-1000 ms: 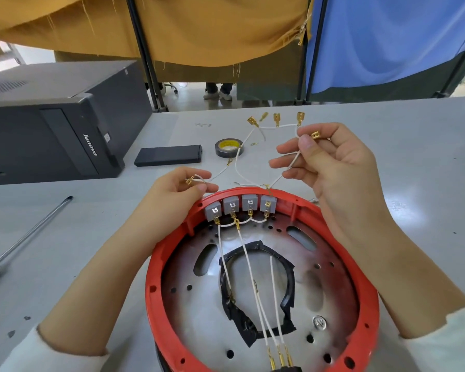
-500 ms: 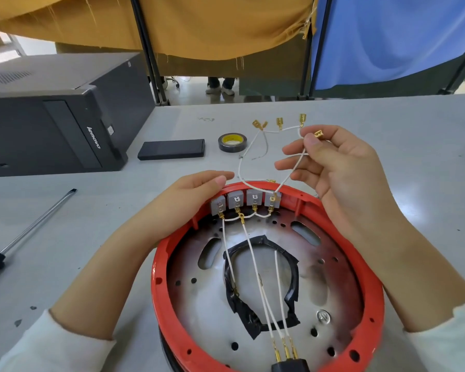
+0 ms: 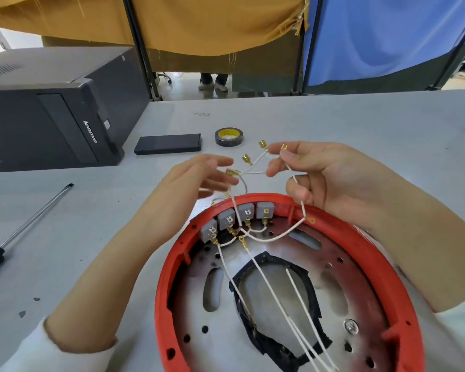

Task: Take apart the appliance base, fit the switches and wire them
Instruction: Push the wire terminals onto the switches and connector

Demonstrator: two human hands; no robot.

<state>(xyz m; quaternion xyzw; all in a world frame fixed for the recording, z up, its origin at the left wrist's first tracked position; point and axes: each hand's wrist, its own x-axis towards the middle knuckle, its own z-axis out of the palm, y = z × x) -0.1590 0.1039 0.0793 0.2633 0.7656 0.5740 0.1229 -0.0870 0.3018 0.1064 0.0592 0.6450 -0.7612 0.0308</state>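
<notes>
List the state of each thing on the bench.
Base: open, inside up.
Switches: four seated in rim.
Wire bundle: held up, several terminals free.
Right hand: pinching wires.
Left hand: open, reaching for terminals.
Tape: lying flat.
Screwdriver: lying unused.

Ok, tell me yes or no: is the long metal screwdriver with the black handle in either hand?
No: the long metal screwdriver lies on the grey table, away from the left hand, and the right hand holds white wires.
</notes>
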